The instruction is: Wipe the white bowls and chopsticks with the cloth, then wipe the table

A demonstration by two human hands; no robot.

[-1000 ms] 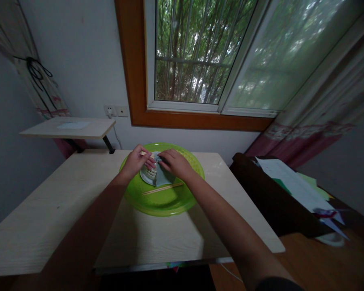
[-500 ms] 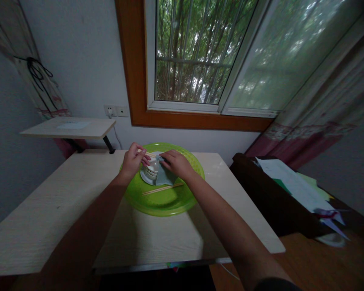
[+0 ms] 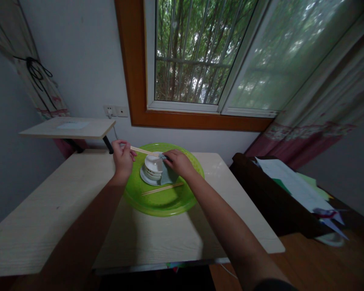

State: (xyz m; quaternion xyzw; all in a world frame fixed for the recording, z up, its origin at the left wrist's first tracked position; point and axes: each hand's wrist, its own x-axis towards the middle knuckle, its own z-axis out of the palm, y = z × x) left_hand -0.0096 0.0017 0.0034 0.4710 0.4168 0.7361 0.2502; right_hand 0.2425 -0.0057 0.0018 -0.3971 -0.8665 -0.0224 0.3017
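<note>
Pale wooden chopsticks (image 3: 144, 151) are pinched at one end in my left hand (image 3: 123, 159), at the left rim of a round green tray (image 3: 164, 207). My right hand (image 3: 179, 162) closes a grey-blue cloth (image 3: 169, 174) around their other end; part of the cloth hangs down. Below the chopsticks, a stack of small white bowls (image 3: 153, 165) rests on a pale plate (image 3: 143, 176) in the tray. Another pair of chopsticks (image 3: 163, 188) lies across the tray's near part.
The tray sits on a light wooden table (image 3: 157, 238) against the wall. A small raised shelf (image 3: 69, 127) stands at the back left. Right of the table, papers (image 3: 291, 182) lie on a dark brown piece of furniture (image 3: 257, 194). A window is behind.
My left hand has moved left, away from the bowls, and more of the chopsticks now shows between my hands. My right hand with the cloth has stayed nearly in place.
</note>
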